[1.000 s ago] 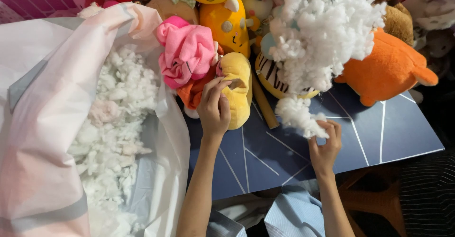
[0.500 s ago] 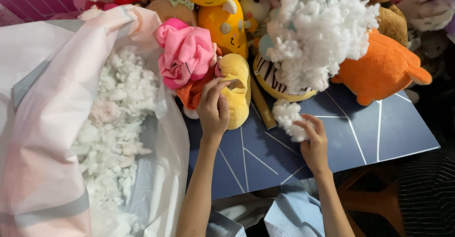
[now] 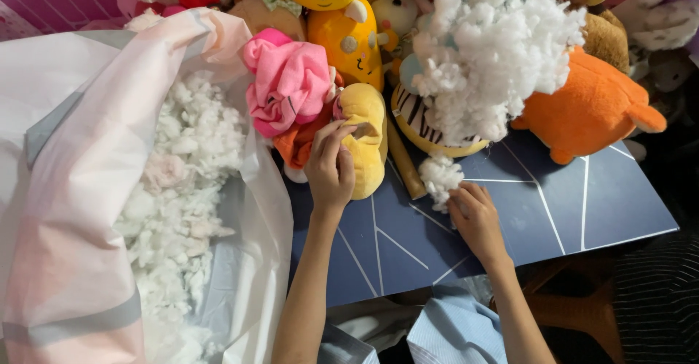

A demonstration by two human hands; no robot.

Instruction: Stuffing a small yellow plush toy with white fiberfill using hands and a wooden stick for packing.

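My left hand (image 3: 331,167) grips a yellow plush toy (image 3: 368,135) that lies on a dark blue board (image 3: 553,204), beside a bunched pink plush (image 3: 287,80). My right hand (image 3: 473,215) pinches a small tuft of white stuffing (image 3: 440,177) on the board, just below a large heap of white stuffing (image 3: 491,51). The tuft sits between my fingers and the heap.
A big pale plastic bag (image 3: 80,189) full of white stuffing (image 3: 182,182) lies open at the left. An orange plush (image 3: 593,109), a yellow-orange doll (image 3: 342,22) and other soft toys crowd the back. The board's front edge is near my forearms.
My right hand has slid left across the blue board with the tuft of stuffing, toward the yellow plush. My left hand has stayed on the yellow plush.
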